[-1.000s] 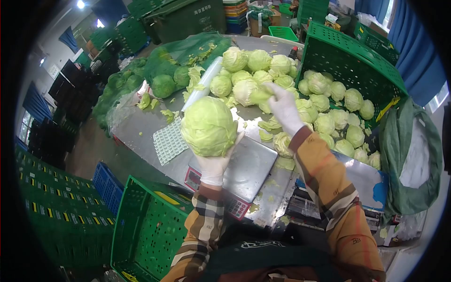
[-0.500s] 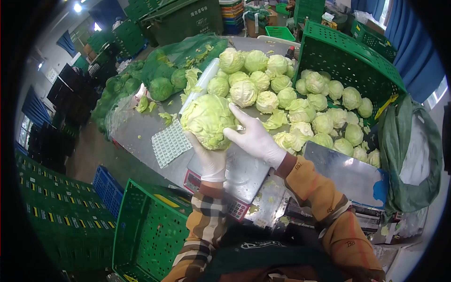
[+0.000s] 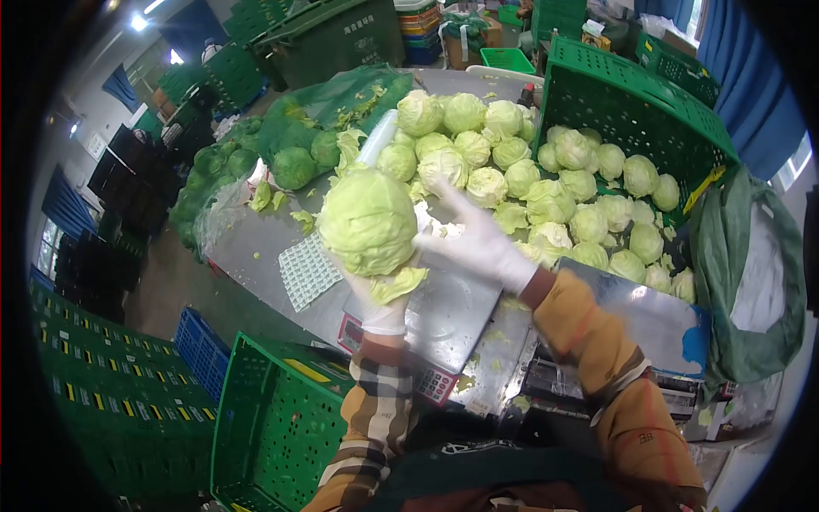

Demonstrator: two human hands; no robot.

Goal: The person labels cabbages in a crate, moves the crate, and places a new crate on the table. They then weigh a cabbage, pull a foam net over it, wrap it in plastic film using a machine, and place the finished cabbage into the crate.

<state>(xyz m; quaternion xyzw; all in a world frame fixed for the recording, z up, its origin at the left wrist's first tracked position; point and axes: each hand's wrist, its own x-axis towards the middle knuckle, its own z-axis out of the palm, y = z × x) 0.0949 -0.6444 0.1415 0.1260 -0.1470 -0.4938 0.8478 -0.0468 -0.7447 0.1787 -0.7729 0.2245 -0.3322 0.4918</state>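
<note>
A large pale-green cabbage (image 3: 367,220) rests in my gloved left hand (image 3: 380,314), which cups it from below, its fingers mostly hidden behind the cabbage. From the cabbage's lower right side hangs a torn outer leaf (image 3: 398,285). Just right of the cabbage is my gloved right hand (image 3: 485,247), fingers spread and slightly blurred, with the thumb tip close to the cabbage's side. Below both hands lies the metal plate of a weighing scale (image 3: 456,311), with a red-edged keypad (image 3: 435,385) toward me. A sheet of green-and-white stickers (image 3: 309,271) lies left of the scale.
Trimmed cabbages (image 3: 550,200) are heaped at the back and right, partly inside a tipped green crate (image 3: 640,94). Netted cabbages (image 3: 294,167) lie at the left. Another green crate (image 3: 281,427) stands below the table's near left edge. A roll of clear film (image 3: 378,138) lies behind the held cabbage.
My right hand has come off the cabbage and moved slightly right, fingers spreading. The cabbage has turned in my left hand, and a loose leaf now hangs beneath it.
</note>
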